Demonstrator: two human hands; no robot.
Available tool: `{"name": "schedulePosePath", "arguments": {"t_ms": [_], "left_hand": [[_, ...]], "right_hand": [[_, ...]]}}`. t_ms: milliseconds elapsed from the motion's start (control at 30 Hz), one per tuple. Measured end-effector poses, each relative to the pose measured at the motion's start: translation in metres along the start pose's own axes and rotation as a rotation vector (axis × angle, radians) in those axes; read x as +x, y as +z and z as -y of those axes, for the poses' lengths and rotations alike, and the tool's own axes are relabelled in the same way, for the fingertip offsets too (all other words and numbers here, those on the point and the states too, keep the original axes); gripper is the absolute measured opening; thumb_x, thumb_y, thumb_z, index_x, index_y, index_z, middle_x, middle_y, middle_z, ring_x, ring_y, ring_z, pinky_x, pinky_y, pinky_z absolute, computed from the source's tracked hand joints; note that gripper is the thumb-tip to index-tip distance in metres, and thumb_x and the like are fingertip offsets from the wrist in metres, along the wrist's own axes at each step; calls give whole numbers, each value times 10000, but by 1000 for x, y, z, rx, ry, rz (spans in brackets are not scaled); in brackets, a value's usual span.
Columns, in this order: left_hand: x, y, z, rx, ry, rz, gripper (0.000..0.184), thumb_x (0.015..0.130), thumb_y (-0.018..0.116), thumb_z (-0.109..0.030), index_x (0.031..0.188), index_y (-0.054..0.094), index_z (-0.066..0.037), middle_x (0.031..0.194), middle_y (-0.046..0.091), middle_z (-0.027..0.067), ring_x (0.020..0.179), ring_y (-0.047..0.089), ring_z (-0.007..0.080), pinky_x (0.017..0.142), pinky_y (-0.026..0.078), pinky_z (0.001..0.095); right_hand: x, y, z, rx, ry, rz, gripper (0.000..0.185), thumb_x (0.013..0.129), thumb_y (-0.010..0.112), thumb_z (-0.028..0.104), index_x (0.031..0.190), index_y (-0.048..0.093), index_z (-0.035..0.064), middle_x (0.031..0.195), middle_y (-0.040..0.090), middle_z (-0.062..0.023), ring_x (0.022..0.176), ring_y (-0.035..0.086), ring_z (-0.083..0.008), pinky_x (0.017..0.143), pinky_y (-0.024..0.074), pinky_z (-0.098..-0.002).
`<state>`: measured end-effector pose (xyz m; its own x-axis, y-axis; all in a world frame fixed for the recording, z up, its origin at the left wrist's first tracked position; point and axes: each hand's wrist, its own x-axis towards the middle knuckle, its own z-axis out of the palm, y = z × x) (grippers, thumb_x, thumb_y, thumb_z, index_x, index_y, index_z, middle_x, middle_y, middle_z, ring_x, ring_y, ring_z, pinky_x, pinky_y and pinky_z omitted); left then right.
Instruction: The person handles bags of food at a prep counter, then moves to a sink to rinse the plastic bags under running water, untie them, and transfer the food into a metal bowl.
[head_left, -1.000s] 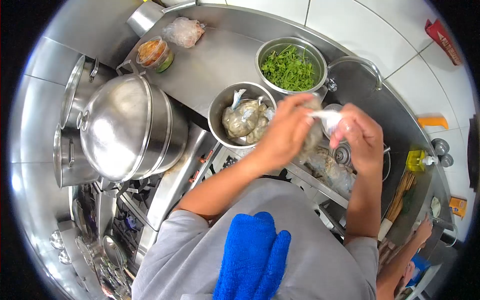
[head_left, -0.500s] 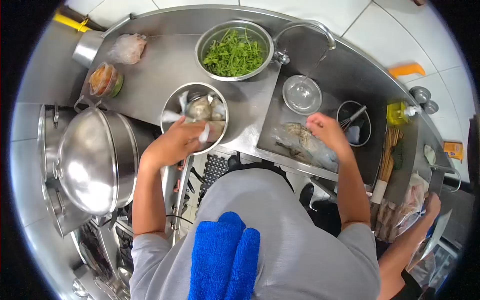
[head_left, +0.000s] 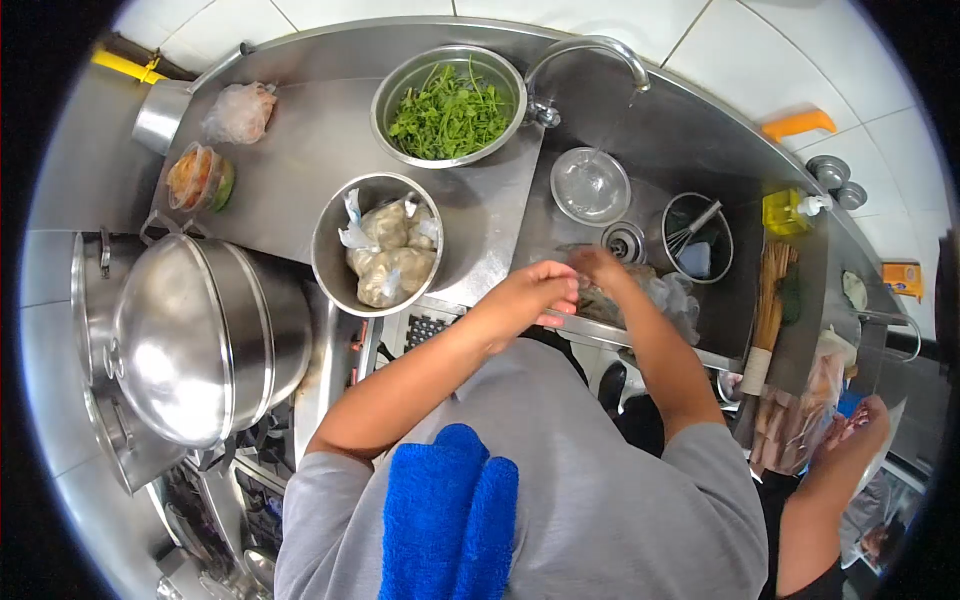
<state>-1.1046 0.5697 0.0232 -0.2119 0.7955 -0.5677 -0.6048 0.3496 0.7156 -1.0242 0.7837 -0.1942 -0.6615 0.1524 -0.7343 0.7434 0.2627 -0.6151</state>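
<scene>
My left hand is over the sink's front edge, fingers loosely bent and apart, with nothing visible in it. Close beside it, my right hand hangs above a clear plastic bag lying in the sink. The right fingers point away from the camera and are partly hidden, so whether they touch the bag is unclear. On the counter to the left, a steel pot contains several knotted plastic bags of something pale and beige.
A metal bowl of green leaves stands behind the pot. Under the faucet, the sink holds a small bowl and a container with a whisk. A large lidded pot is left; another person's arm reaches in right.
My left hand has left the pot and crossed right to the sink, beside my right hand. My right hand has shifted slightly left and lower over the bag.
</scene>
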Motion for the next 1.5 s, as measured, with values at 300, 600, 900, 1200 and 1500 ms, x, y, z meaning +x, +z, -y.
{"name": "schedulePosePath", "arguments": {"t_ms": [300, 600, 900, 1200, 1500], "left_hand": [[98, -1, 31, -284, -156, -385, 493, 841, 603, -404, 1158, 432, -68, 981, 477, 94, 754, 530, 181, 648, 495, 347], [133, -3, -25, -200, 325, -466, 83, 869, 525, -131, 886, 464, -77, 671, 494, 33, 556, 510, 148, 491, 461, 297], [161, -9, -114, 97, 535, -534, 166, 878, 561, -191, 844, 474, -54, 608, 486, 31, 465, 483, 133, 429, 415, 281], [160, -5, -132, 141, 543, -537, 148, 874, 563, -178, 848, 481, -58, 631, 535, 48, 502, 534, 138, 455, 423, 263], [161, -7, -132, 251, 579, -532, 147, 855, 578, -158, 847, 490, -41, 637, 548, 54, 503, 544, 145, 459, 416, 258]], "right_hand": [[-95, -16, 90, 649, -313, -222, 130, 879, 522, 208, 897, 561, 85, 663, 454, 44, 560, 396, -47, 453, 294, -219], [-97, -53, 130, 892, -429, -656, 222, 883, 543, 289, 900, 543, 67, 650, 459, 25, 522, 410, -60, 408, 314, -234], [-72, -122, 180, 805, -529, -791, 240, 876, 538, 255, 913, 553, 18, 652, 516, -21, 502, 457, -102, 410, 362, -265], [-76, -137, 191, 711, -576, -863, 217, 863, 557, 225, 875, 568, 8, 639, 537, -31, 534, 478, -107, 467, 382, -278], [-75, -137, 186, 668, -577, -889, 209, 861, 566, 241, 886, 555, 33, 648, 511, -8, 520, 448, -91, 460, 368, -257]]}}
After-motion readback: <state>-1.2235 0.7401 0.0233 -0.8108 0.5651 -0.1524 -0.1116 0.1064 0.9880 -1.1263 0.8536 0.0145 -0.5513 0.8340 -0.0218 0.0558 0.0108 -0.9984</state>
